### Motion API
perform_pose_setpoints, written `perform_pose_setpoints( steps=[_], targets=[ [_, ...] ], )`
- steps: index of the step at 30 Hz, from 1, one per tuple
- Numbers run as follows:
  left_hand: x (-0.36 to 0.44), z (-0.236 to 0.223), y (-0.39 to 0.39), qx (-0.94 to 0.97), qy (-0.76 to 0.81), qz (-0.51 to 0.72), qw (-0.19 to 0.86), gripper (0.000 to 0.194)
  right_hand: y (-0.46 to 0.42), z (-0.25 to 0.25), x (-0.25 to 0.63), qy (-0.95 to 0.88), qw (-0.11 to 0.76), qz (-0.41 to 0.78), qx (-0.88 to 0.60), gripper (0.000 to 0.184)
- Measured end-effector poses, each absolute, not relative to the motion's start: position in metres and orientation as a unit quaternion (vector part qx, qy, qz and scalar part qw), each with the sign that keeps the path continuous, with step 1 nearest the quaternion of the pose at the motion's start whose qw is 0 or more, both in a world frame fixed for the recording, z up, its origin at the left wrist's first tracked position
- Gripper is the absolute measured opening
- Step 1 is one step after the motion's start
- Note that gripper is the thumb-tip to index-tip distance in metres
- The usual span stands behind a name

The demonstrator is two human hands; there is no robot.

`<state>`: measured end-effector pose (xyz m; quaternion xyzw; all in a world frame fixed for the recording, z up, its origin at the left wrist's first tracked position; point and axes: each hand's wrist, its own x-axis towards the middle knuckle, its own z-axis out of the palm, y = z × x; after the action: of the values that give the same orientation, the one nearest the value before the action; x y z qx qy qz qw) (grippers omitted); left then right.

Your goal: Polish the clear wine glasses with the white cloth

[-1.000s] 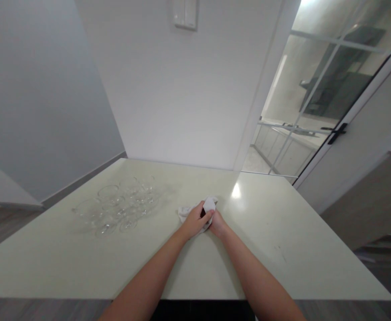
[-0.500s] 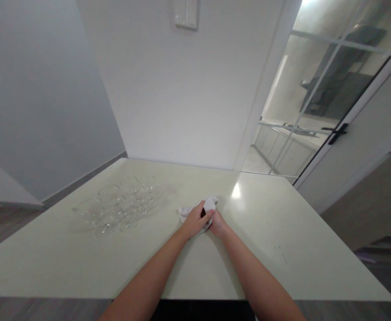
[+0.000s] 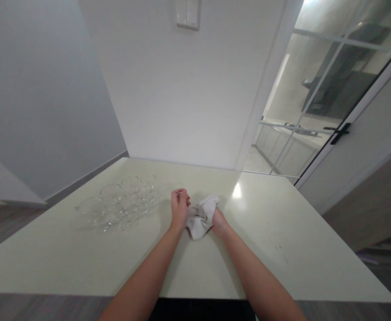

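right grip [image 3: 219, 222] clasping cloth [image 3: 200, 221]; left grip [image 3: 180, 207] curled, hold unclear | glasses [image 3: 121, 206] left of left grip | possible breakage; cause: leftward sweep knocking them

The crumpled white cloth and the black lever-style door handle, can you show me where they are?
Crumpled white cloth [image 3: 200, 226]: head view, on its folded middle.
Black lever-style door handle [image 3: 340, 133]: head view, on its backing plate.
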<state>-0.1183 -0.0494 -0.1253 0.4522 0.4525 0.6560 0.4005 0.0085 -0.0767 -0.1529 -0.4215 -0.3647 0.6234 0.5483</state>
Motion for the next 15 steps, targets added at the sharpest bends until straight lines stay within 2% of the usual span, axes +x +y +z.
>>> perform_pose_setpoints(
  steps=[3, 6, 11, 15],
  targets=[
    [-0.132, -0.13, -0.033, 0.225, 0.479, 0.732, 0.428, 0.041, -0.078, -0.153, 0.009, -0.316, 0.549, 0.633, -0.445, 0.047],
    [-0.143, -0.135, -0.023, 0.119, 0.484, 0.753, 0.43, 0.049, -0.08, -0.152, 0.008, -0.328, 0.549, 0.633, -0.436, 0.045],
    [-0.149, -0.137, -0.017, 0.103, 0.482, 0.769, 0.407, 0.062, -0.081, -0.151, 0.008, -0.326, 0.553, 0.638, -0.426, 0.037],
    [-0.153, -0.136, -0.01, 0.116, 0.473, 0.766, 0.419, 0.072, -0.08, -0.154, 0.009, -0.325, 0.545, 0.637, -0.438, 0.039]
  ],
)
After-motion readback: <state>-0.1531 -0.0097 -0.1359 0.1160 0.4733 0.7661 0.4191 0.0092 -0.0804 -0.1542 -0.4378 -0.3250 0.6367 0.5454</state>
